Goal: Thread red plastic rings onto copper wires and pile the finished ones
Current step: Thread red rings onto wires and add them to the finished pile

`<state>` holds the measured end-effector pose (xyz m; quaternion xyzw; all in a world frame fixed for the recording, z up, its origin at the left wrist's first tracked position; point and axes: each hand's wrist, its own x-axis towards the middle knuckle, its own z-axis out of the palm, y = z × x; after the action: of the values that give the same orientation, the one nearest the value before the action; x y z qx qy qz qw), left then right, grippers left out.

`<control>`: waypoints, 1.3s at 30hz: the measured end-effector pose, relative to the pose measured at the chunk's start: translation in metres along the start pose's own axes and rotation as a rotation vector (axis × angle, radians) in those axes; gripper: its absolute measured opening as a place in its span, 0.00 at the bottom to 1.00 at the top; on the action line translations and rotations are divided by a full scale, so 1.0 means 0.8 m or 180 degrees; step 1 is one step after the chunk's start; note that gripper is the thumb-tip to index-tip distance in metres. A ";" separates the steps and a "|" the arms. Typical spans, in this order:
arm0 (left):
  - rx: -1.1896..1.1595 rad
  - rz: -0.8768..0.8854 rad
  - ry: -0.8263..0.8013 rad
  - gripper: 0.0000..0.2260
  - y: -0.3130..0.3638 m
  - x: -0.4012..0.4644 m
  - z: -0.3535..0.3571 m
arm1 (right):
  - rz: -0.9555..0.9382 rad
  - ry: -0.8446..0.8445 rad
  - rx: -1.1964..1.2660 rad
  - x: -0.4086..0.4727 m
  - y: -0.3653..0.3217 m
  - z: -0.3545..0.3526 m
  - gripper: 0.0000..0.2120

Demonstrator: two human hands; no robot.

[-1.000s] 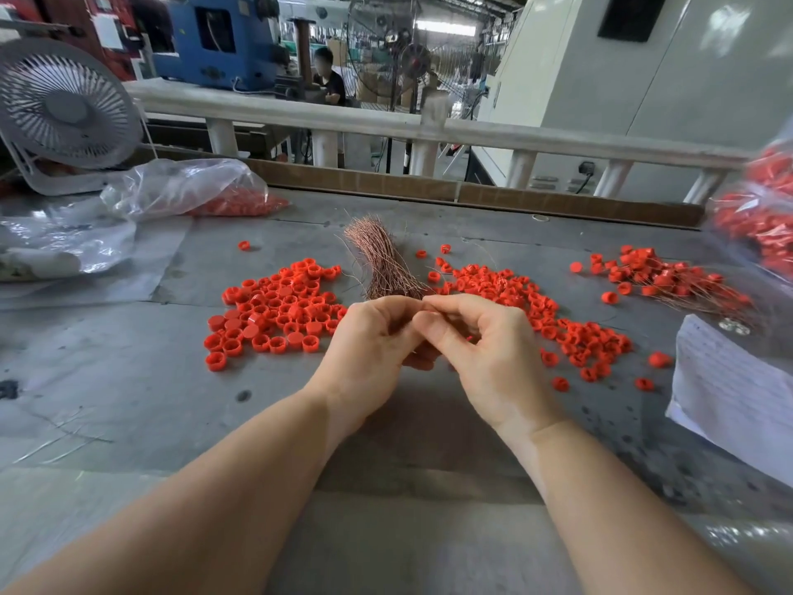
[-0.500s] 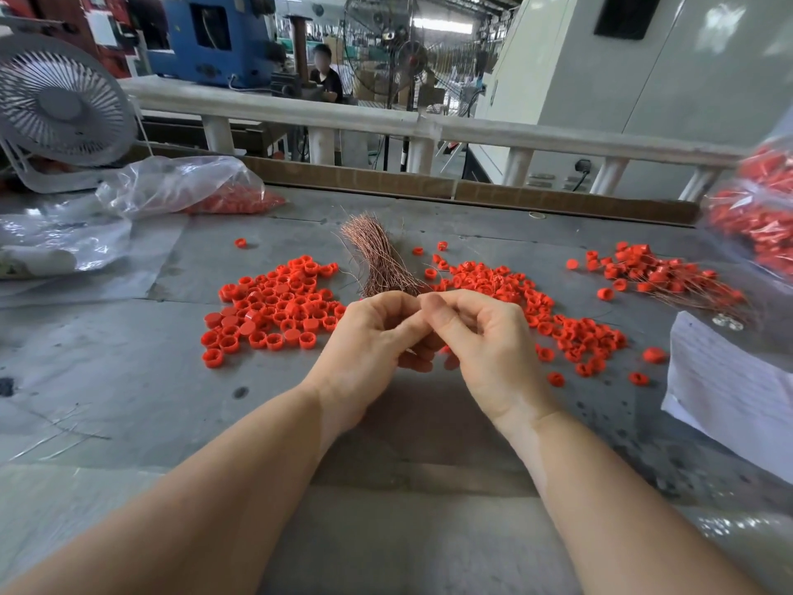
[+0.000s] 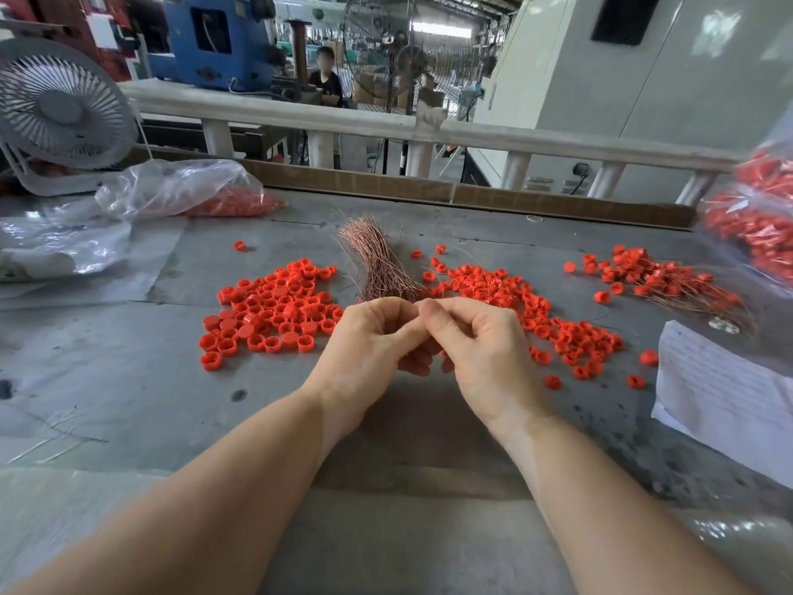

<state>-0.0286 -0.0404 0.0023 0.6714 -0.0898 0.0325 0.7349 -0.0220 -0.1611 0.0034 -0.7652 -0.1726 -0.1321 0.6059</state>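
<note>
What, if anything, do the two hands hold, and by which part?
Left hand and right hand meet, fingertips pinched together; whatever the grip holds is hidden.

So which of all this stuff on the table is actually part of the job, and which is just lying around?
Part of the job:
- loose red rings
- copper wire bundle
- finished pile
- left hand and right hand, fingertips pinched together

Just lying about:
- white fan
- clear plastic bag
- paper sheet

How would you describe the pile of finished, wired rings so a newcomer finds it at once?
Start at the bundle of copper wires at the table's middle, then go right, past the loose rings beside it. The finished pile lies farther right, near the white paper. Only its rings have thin wires sticking out.
</note>
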 end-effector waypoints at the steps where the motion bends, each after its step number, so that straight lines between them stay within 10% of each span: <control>1: -0.0055 -0.0011 0.0019 0.07 0.000 0.000 0.000 | -0.0020 0.0043 -0.0122 0.000 0.001 0.000 0.07; 39: -0.0248 -0.0115 0.0158 0.08 0.001 0.004 -0.003 | -0.0574 0.0301 -0.0645 0.005 0.003 -0.008 0.05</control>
<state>-0.0250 -0.0379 0.0034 0.6427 -0.0607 0.0325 0.7630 -0.0173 -0.1675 0.0046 -0.7968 -0.1978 -0.2386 0.5187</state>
